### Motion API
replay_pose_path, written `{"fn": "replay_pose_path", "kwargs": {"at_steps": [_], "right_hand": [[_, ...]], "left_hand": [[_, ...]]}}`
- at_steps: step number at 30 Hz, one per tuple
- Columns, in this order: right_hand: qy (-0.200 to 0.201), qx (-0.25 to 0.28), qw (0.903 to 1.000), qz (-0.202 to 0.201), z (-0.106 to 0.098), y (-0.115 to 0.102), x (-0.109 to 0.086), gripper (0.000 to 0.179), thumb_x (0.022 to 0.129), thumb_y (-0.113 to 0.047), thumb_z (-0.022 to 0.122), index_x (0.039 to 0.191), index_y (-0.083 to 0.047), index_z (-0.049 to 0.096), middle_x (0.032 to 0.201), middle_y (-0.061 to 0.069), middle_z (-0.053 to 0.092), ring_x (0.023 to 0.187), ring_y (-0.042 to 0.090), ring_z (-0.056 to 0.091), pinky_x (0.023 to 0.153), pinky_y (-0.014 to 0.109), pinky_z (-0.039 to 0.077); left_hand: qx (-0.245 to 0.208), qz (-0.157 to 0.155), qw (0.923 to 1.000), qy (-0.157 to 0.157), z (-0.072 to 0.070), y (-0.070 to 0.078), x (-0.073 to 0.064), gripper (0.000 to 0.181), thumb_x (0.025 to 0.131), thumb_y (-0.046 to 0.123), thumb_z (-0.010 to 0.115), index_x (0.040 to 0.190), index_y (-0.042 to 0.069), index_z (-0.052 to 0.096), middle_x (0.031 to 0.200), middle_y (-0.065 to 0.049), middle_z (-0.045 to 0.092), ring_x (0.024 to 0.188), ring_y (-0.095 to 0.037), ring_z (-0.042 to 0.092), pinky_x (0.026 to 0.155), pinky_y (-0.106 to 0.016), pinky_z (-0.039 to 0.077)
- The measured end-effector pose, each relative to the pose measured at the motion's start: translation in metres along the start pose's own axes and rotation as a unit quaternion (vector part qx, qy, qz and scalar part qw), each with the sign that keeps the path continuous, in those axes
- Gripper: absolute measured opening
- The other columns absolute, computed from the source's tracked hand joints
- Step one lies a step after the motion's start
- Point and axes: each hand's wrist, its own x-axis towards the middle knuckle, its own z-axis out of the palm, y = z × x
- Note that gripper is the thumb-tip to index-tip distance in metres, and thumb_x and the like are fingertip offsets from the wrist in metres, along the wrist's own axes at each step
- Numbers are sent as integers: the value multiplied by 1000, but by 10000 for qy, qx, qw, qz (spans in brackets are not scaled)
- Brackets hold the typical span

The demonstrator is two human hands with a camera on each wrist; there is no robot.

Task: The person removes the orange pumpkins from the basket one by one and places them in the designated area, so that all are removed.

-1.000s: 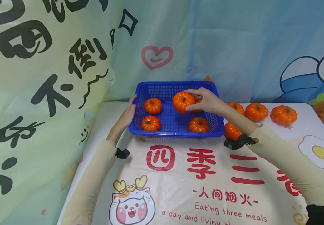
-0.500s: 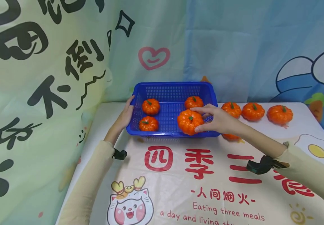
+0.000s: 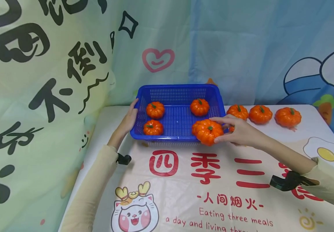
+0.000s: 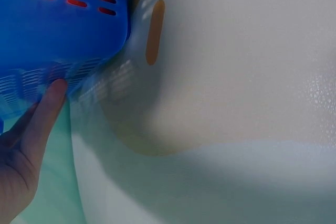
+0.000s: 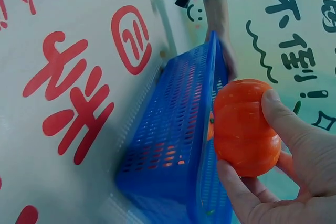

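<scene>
My right hand (image 3: pixel 239 130) grips a shiny orange pumpkin (image 3: pixel 211 132), thumb and fingers spread round its sides. In the head view this pumpkin overlaps the front right rim of the blue basket (image 3: pixel 167 138) and largely covers another pumpkin (image 3: pixel 196 126) behind it. The right wrist view shows the held pumpkin (image 5: pixel 247 129) beside the basket's upper edge. My left hand (image 3: pixel 130 119) lies against the basket's left side, its fingertips near the rim; straight fingers (image 4: pixel 48 111) touch the outer wall in the left wrist view. Inside the basket sit pumpkins at back left (image 3: pixel 155 110), front left (image 3: pixel 153 128) and back right (image 3: pixel 199 107).
To the right of the basket, a row of pumpkins (image 3: pixel 260 114) stands on the table, with another partly hidden behind my right hand. A printed cloth (image 3: pixel 170 196) covers the table. Patterned curtains (image 3: pixel 236 58) hang close behind and on the left.
My right hand has carried the pumpkin from above the basket's middle rightward and nearer to me, over the front right rim. My left hand stays at the basket's left side.
</scene>
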Motion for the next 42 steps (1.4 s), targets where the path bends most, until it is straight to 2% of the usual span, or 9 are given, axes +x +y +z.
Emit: {"fn": "replay_pose_path", "kwargs": {"at_steps": [4, 10, 16, 21, 25, 27, 31, 37, 42], "right_hand": [[132, -196, 9997, 87, -6, 7, -9, 72, 80, -43, 76, 144, -26, 47, 121, 14, 51, 103, 30, 52, 65, 33, 55], [415, -279, 9969, 614, -23, 31, -22, 79, 82, -48, 72, 149, -23, 39, 134, 20, 48, 120, 39, 47, 85, 53, 54], [830, -47, 9900, 1141, -43, 67, -41, 81, 88, -46, 66, 154, -20, 27, 142, 30, 40, 128, 52, 36, 86, 66, 48], [1232, -168, 9855, 1151, -53, 106, -52, 80, 90, -42, 65, 153, -11, 27, 138, 34, 39, 120, 54, 38, 76, 58, 54], [1377, -292, 9833, 1157, -55, 143, -58, 81, 90, -38, 66, 152, -3, 27, 140, 36, 37, 114, 52, 41, 67, 37, 57], [1377, -354, 9820, 1245, -53, 162, -60, 82, 89, -39, 67, 151, -2, 27, 140, 36, 35, 112, 50, 42, 65, 33, 56], [1357, -366, 9796, 1438, -46, 191, -63, 82, 90, -40, 65, 150, 0, 28, 137, 37, 36, 110, 49, 43, 69, 38, 58], [1326, -346, 9791, 1501, -38, 207, -60, 82, 91, -42, 63, 151, 1, 26, 132, 37, 40, 109, 49, 43, 65, 30, 56], [1311, -462, 9814, 1328, -35, 206, -57, 81, 92, -39, 63, 151, 2, 25, 134, 37, 40, 110, 50, 43, 70, 40, 59]], "left_hand": [[-29, 8, 10000, -6, 1, 1, 0, 55, 102, 29, 19, 156, 31, 11, 164, -9, 16, 148, -31, 21, 121, -51, 16], [-112, -32, 9999, -42, 2, 2, 0, 54, 104, 28, 19, 157, 31, 10, 164, -6, 12, 150, -31, 18, 122, -51, 13], [-105, -17, 9999, -98, -1, 5, 1, 54, 104, 29, 19, 156, 32, 9, 165, -5, 10, 150, -29, 16, 122, -50, 12], [42, -53, 10000, -48, -4, 7, 3, 55, 102, 33, 19, 156, 35, 9, 165, -5, 11, 150, -31, 17, 121, -52, 15], [-19, -11, 10000, -73, -3, 5, 2, 56, 102, 31, 19, 156, 33, 9, 164, -7, 12, 149, -32, 18, 121, -53, 14], [-83, -2, 9999, -87, -1, 4, 1, 56, 102, 30, 19, 156, 32, 9, 164, -7, 12, 149, -31, 18, 121, -52, 14], [-158, -103, 9997, -172, 0, 11, -5, 56, 102, 25, 19, 157, 27, 8, 164, -9, 10, 150, -32, 15, 122, -52, 12], [-137, -157, 9996, -198, -1, 13, -6, 57, 101, 25, 20, 157, 24, 9, 165, -11, 8, 150, -35, 14, 121, -54, 13], [-178, -240, 9992, -250, -6, 38, -19, 56, 103, 17, 22, 157, 17, 10, 164, -14, 9, 150, -35, 15, 121, -53, 13]]}}
